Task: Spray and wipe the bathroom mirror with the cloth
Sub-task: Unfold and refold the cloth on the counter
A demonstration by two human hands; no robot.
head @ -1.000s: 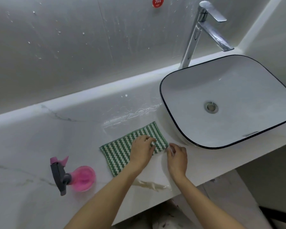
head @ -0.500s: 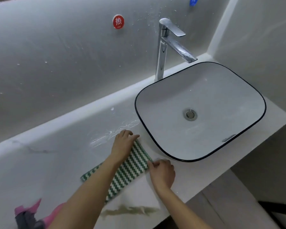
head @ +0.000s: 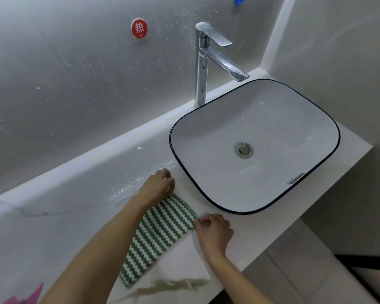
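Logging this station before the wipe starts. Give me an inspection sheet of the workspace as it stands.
Surface: white marble-look counter, wet patch beside the basin, brownish smear near the front edge.
Job's things: green-and-white striped cloth partly lifted off the counter; pink spray bottle only partly in view at bottom left; no mirror in view.
Clutter: nothing seen.
Hands: left hand pinches the cloth's far corner; right hand pinches its near corner.
Cables: nothing seen.
Surroundings: white basin with dark rim, chrome faucet, spattered grey wall, red hot-water sticker.
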